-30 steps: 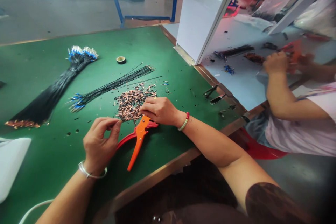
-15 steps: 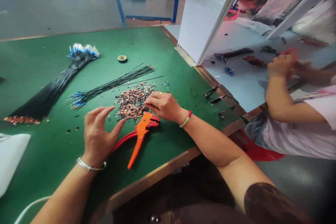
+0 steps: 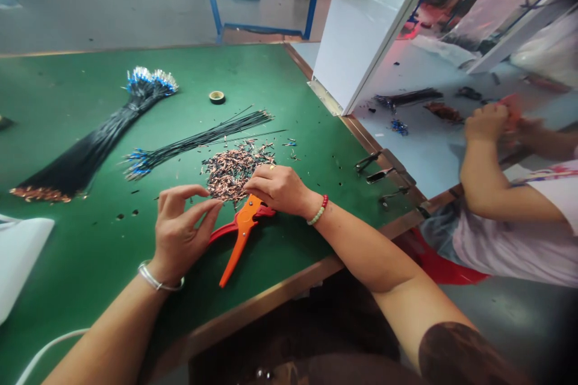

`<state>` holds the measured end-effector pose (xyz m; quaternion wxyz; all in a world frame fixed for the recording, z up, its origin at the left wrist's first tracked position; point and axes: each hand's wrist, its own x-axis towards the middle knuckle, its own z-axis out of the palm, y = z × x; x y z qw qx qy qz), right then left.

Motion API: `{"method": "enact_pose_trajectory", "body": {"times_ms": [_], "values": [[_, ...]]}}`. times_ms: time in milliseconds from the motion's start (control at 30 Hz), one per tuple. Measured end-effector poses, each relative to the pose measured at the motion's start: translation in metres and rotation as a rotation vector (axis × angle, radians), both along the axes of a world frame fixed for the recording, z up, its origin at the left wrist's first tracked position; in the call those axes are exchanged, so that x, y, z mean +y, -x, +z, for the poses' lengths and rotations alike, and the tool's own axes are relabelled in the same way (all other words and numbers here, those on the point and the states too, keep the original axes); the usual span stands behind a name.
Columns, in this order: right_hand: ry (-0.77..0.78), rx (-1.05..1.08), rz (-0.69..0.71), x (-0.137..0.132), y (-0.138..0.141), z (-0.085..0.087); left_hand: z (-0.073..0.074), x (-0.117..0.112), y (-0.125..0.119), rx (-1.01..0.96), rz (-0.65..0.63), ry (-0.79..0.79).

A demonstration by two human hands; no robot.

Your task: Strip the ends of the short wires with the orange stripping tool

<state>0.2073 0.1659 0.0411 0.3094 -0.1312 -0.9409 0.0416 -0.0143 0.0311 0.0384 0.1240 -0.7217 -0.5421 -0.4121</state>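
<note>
Many terminals (image 3: 235, 174) — green workbench (image 3: 253, 72), blue frame (image 3: 262, 28)

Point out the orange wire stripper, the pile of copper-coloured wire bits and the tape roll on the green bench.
Orange wire stripper (image 3: 239, 236): head view, on its orange handle.
Pile of copper-coloured wire bits (image 3: 232, 174): head view, middle of the pile.
Tape roll (image 3: 217, 97): head view, on its top rim.

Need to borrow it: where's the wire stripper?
The orange wire stripper lies on the green mat between the left hand and right hand, just below the copper bits, in the head view.
</note>
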Motion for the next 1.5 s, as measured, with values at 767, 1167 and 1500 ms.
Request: {"method": "enact_pose_trajectory", "body": {"times_ms": [767, 1167, 1500], "values": [[0.120, 0.080, -0.280, 0.039, -0.027, 0.000, 0.024, -0.027, -0.033, 0.289, 0.082, 0.794], [0.274, 0.343, -0.248, 0.043, -0.028, -0.002, 0.041, -0.019, -0.015, -1.374, 0.052, 0.873], [0.440, 0.435, -0.151, 0.012, -0.013, 0.014, 0.034, -0.014, -0.024, -1.260, -0.243, 0.755]]}}
